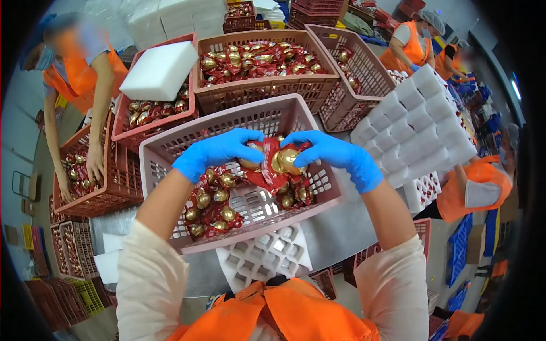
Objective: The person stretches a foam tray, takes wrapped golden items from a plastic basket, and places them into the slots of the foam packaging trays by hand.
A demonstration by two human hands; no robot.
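Note:
Over a pale pink plastic crate [149, 165], my left hand [224, 151] and my right hand [329, 150] are both in blue gloves. Fingers of the right hand curl around a shiny gold ball in red wrapping [286, 161]. The left hand pinches another gold ball with red wrapping [251, 161] close beside it; red film hangs between the two. Below, more gold balls in red wrappers [220, 196] lie in loose piles on the slotted crate floor. A white foam tray with hollows [263, 256] lies on the metal table, in front of the crate.
Behind stand a brown crate full of wrapped balls [250, 88], a red crate [126, 126] topped by a white foam block [159, 71], and a partly filled crate [355, 105]. Stacked foam trays [412, 122] rise at right. A co-worker [79, 85] reaches into a crate at left.

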